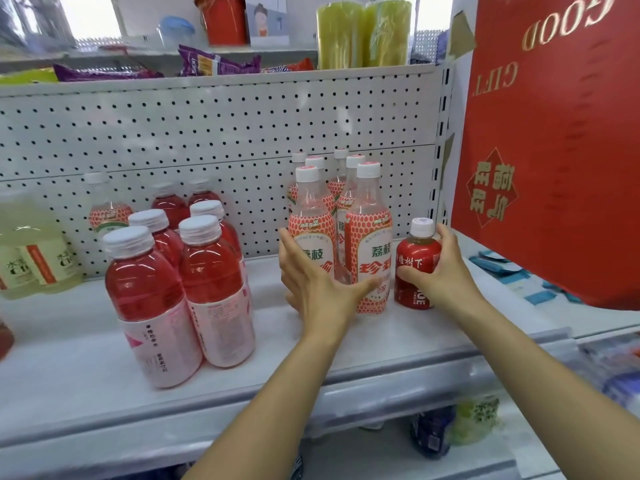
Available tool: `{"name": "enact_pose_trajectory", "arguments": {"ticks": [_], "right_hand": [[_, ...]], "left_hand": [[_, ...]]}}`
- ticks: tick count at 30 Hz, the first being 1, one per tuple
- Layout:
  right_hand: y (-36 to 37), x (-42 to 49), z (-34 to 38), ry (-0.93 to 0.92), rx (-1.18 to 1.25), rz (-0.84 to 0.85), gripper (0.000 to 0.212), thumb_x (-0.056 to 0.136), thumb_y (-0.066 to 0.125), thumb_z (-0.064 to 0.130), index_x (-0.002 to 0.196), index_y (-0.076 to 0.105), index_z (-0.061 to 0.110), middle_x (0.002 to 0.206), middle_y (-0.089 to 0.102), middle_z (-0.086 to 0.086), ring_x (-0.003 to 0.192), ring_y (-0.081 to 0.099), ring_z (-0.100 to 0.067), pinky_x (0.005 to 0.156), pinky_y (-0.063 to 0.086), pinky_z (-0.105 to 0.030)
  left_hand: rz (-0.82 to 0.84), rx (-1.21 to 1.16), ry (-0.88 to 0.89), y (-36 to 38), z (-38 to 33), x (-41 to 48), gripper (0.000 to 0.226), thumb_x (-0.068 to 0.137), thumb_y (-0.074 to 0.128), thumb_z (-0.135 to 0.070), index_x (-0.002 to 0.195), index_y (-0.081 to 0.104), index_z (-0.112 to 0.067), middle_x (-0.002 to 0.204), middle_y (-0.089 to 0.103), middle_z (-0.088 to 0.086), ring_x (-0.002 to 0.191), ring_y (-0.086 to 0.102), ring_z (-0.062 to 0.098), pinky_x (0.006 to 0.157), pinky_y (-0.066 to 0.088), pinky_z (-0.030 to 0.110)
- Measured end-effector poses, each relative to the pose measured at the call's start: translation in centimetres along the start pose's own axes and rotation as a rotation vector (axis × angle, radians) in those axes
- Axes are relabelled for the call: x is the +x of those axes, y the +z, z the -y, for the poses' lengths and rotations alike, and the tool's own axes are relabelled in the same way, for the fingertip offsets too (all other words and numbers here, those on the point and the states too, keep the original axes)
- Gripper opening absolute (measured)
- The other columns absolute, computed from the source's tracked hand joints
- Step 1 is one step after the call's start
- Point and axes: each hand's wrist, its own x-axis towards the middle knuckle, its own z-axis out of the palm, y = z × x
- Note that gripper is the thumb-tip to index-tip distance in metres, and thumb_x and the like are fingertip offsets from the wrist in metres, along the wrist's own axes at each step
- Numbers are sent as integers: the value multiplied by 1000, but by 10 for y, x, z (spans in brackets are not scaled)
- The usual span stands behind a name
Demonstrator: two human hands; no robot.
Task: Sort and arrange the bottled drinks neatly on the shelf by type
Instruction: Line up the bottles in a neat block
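On the white shelf (398,337), right of a cluster of pink-red bottles (214,282), the left hand (315,289) spreads wide, pressing against the front pair of tall lychee bottles (369,244). Just beside them, the right hand (446,271) grips a small red bottle (415,254), upright and white-capped, near a red gift bag (554,168). Bare shelf stretches forward to its front edge.

Head camera looks forward and down, close to the shelf (398,344).
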Motion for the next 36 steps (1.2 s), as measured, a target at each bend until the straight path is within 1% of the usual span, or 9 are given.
{"name": "enact_pose_trajectory", "arguments": {"ticks": [2, 6, 11, 14, 18, 22, 27, 31, 36], "right_hand": [[1, -1, 0, 9, 25, 37, 88, 80, 79, 15, 149, 25, 26, 143, 44, -4, 124, 49, -22, 102, 39, -39], [-3, -11, 1, -5, 15, 32, 79, 82, 78, 15, 143, 30, 26, 135, 47, -2, 114, 47, -16, 99, 39, -39], [-9, -39, 7, -37, 12, 79, 81, 81, 79, 18, 143, 28, 27, 121, 42, 7, 110, 44, -12, 95, 39, -35], [-6, -53, 13, -56, 13, 119, 80, 80, 81, 22, 142, 30, 27, 117, 45, 9, 107, 47, -12, 92, 39, -31], [1, -70, 19, -101, 33, 167, 80, 77, 83, 25, 140, 33, 27, 119, 49, 9, 108, 51, -12, 94, 41, -30], [13, -84, 23, -162, 75, 215, 76, 73, 86, 26, 133, 38, 28, 120, 54, 6, 107, 56, -13, 94, 45, -31], [30, -104, 35, -300, 139, 200, 78, 67, 88, 28, 130, 43, 29, 120, 56, 11, 104, 58, -4, 89, 47, -23], [38, -129, 59, -376, 272, 228, 79, 59, 82, 41, 128, 46, 30, 115, 57, 18, 97, 60, 11, 71, 50, -7], [69, -165, 91, -421, 320, 296, 84, 55, 77, 53, 130, 47, 30, 115, 58, 16, 96, 61, 9, 72, 52, -7]], "left_hand": [[-11, -1, -10, 0, -1, 4, 158, 51, 93, -53, 151, -27, -32, 163, 1, 2, 150, 9, 24, 119, 19, 59], [-20, -22, -27, -3, 0, 10, 153, 56, 95, -44, 154, -22, -27, 163, 5, 4, 149, 10, 22, 120, 18, 55], [117, -10, 25, -14, 10, 6, 149, 64, 92, -38, 152, -28, -26, 164, 0, -1, 150, 3, 16, 120, 8, 39], [188, 2, 28, -27, 14, -1, 141, 72, 88, -38, 152, -28, -28, 164, 0, -6, 151, 4, 16, 121, 10, 40], [259, 10, 37, -47, 15, -20, 123, 79, 81, -40, 157, -14, -32, 163, 7, -10, 150, 13, 15, 122, 22, 46], [267, -6, 83, -75, 8, -52, 98, 87, 74, -38, 158, 6, -32, 160, 24, -11, 141, 27, 3, 113, 25, 26], [129, -4, 135, -120, 9, -86, 69, 89, 71, -34, 148, 34, -35, 134, 47, -23, 123, 45, -5, 108, 38, 22], [27, -53, 94, -161, 23, -103, 47, 90, 72, -31, 132, 52, -35, 115, 62, -21, 106, 58, -6, 93, 50, 18], [-66, -72, 74, -214, 47, -113, 29, 91, 70, -25, 110, 58, -42, 92, 68, -22, 90, 65, -1, 78, 50, 12]]}}
